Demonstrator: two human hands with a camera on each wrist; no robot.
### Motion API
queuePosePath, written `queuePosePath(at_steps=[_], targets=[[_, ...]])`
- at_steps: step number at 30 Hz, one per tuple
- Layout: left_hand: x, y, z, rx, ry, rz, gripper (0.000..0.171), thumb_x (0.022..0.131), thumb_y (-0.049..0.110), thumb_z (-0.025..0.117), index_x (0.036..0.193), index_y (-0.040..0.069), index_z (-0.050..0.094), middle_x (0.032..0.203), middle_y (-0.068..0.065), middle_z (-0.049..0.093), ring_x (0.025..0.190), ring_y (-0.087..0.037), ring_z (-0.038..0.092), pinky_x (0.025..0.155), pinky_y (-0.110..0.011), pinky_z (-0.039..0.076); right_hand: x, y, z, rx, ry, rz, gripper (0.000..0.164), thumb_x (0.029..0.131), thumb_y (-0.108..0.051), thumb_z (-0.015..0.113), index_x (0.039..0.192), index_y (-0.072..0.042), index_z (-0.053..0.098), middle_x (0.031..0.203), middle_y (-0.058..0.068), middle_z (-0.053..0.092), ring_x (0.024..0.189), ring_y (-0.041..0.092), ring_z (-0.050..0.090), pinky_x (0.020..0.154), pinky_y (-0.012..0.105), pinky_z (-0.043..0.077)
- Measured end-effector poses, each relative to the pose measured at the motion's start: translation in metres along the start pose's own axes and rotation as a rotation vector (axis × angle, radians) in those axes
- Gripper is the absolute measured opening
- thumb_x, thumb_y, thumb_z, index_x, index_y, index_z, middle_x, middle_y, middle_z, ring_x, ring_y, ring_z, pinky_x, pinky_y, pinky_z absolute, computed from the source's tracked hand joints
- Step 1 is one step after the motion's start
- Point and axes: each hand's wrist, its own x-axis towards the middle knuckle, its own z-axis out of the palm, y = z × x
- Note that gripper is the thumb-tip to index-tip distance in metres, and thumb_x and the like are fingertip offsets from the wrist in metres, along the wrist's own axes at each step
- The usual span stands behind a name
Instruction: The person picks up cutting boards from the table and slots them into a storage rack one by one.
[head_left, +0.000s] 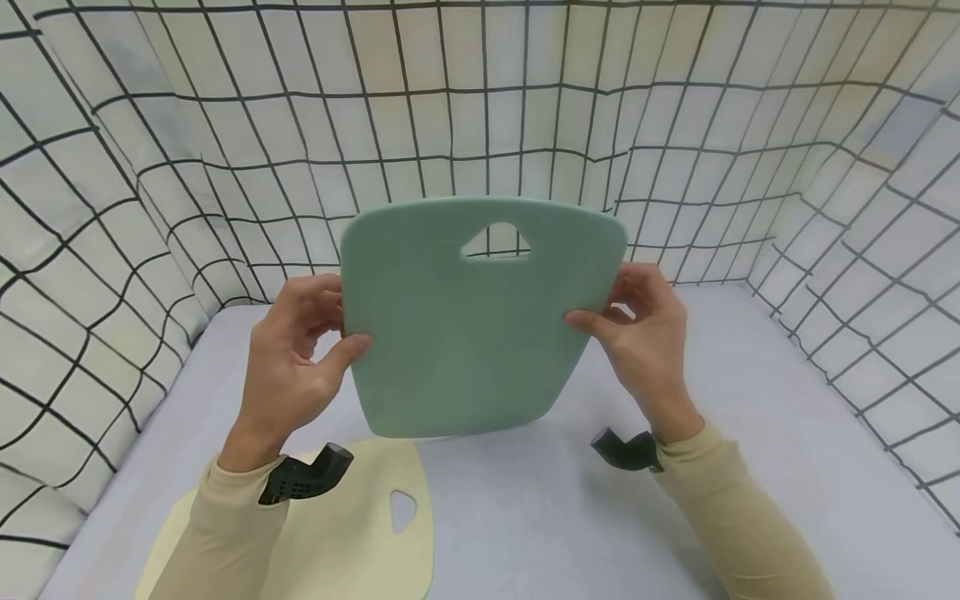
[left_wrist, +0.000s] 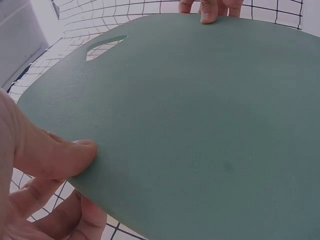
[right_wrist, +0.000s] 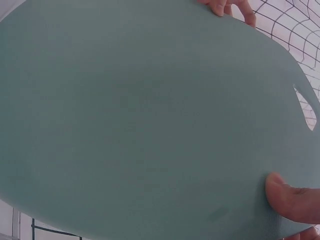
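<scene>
A green cutting board (head_left: 472, 333) is held up in front of me, its broad face toward me and its handle hole near the top edge. My left hand (head_left: 296, 358) pinches its left edge, thumb on the near face and fingers behind. On the opposite edge my right hand (head_left: 641, 333) grips it the same way. Both wrist views are mostly filled by the board; the left thumb (left_wrist: 65, 157) presses its face in one, the right thumb (right_wrist: 292, 197) in the other. Below, a pale yellow cutting board (head_left: 352, 533) lies flat on the white table, partly hidden by my left forearm.
The white table surface (head_left: 750, 400) stretches under both arms. Black grid netting (head_left: 487, 125) over pale walls encloses the table at the back and both sides. Each wrist carries a black camera mount, such as the left one (head_left: 307, 479).
</scene>
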Motion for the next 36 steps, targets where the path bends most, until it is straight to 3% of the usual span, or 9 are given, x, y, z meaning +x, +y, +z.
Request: queuePosePath(at_steps=[15, 36], targets=[[0.003, -0.003, -0.013, 0.04, 0.037, -0.041, 0.055, 0.072, -0.025, 0.065, 0.123, -0.009, 0.052, 0.098, 0.011, 0.063, 0.082, -0.009, 0.063, 0.079, -0.016, 0.053, 0.001, -0.003, 0.016, 0.05, -0.018, -0.007, 0.052, 0.07, -0.001, 0.084, 0.116, -0.009, 0.061, 0.105, -0.004, 0.064, 0.086, 0.02, 0.063, 0.084, 0.03, 0.061], [0.004, -0.002, -0.03, 0.079, 0.101, -0.031, 0.052, 0.073, -0.024, 0.063, 0.122, -0.008, 0.055, 0.091, 0.009, 0.066, 0.077, -0.009, 0.064, 0.079, -0.015, 0.054, 0.005, -0.011, 0.036, 0.054, -0.02, 0.003, 0.051, 0.071, -0.003, 0.084, 0.115, -0.008, 0.06, 0.107, 0.001, 0.062, 0.088, 0.021, 0.064, 0.082, 0.03, 0.061]])
